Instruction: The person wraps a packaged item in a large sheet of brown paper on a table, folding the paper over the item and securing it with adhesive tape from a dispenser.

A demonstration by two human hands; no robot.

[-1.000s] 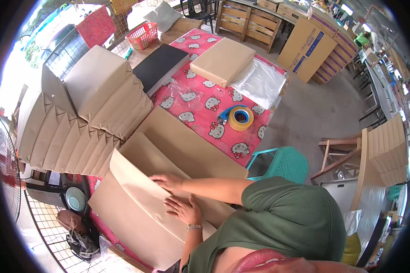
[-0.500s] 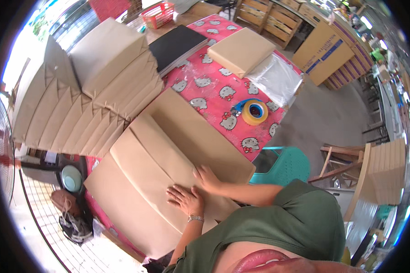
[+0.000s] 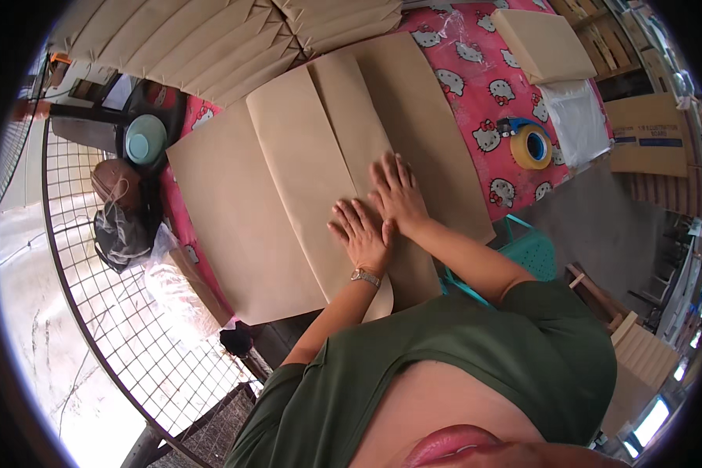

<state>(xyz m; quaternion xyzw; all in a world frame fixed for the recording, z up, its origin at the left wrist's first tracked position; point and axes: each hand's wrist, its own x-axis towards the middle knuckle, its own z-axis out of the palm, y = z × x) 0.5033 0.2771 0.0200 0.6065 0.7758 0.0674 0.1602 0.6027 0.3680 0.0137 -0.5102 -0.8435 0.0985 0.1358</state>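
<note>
A large sheet of brown wrapping paper (image 3: 234,210) lies across the table, with long flaps folded over its middle. My left hand (image 3: 361,236), a metal watch on its wrist, rests flat on the folded paper (image 3: 296,148), fingers spread. Just to its right and a little farther off, my right hand (image 3: 398,192) also presses flat, over the right part of the fold. The two hands nearly touch at the thumbs. Neither one holds anything. Whatever lies beneath the folds is hidden. At the near edge, a paper end (image 3: 381,303) curls up.
Tall stacks of brown-wrapped packages (image 3: 187,47) stand at the far left. On the pink patterned tablecloth (image 3: 476,101) are a tape roll in a blue dispenser (image 3: 532,147), a wrapped package (image 3: 544,48) and clear plastic (image 3: 576,125). A green stool (image 3: 529,251) stands right; wire mesh (image 3: 101,312) runs left.
The view has swung, so the stacks now sit higher in the picture. My right hand has flattened onto the fold with its fingers stretched; the left still lies flat on the paper.
</note>
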